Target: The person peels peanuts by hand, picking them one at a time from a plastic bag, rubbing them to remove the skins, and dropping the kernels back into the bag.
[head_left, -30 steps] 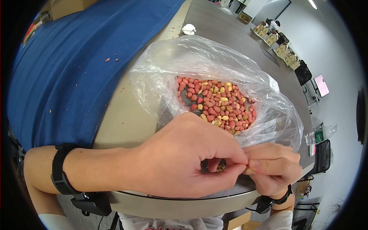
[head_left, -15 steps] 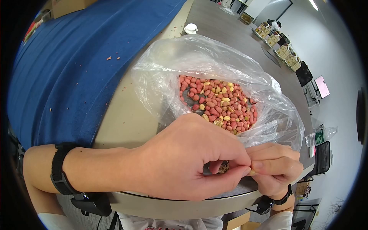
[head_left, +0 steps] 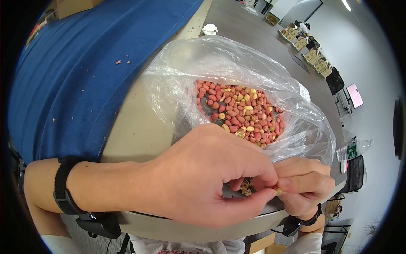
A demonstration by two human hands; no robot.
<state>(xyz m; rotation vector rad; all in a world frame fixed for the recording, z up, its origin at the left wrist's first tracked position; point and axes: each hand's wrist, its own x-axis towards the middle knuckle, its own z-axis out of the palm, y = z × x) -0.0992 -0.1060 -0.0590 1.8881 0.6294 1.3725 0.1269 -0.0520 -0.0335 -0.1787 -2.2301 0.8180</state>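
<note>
My left hand [head_left: 211,173] reaches across the near side of the table, thumb and forefinger pinched together on a peanut [head_left: 278,191]. From the other side, the fingers of my right hand [head_left: 305,184] are closed on the same peanut. Only a small pale part of it shows, with a bit of reddish skin. Just beyond my hands lies a clear plastic bag [head_left: 203,63], spread wide. Red-skinned peanuts [head_left: 237,112] are piled in its opening, several pale yellow ones among them. Below my left palm, a crumpled brown scrap [head_left: 245,186] is partly hidden by my fingers.
Blue cloth [head_left: 84,84] covers the left side, with small skin flakes on it. White crumpled tissue [head_left: 209,29] sits on the table [head_left: 237,25] beyond the bag. A plastic bottle [head_left: 354,149] and a black chair [head_left: 354,173] are at the right. An open cardboard box [head_left: 261,244] is below the table edge.
My left thumb and forefinger have shifted slightly on the peanut, and more reddish skin shows there. More of the brown scrap is visible. The bag has barely moved.
</note>
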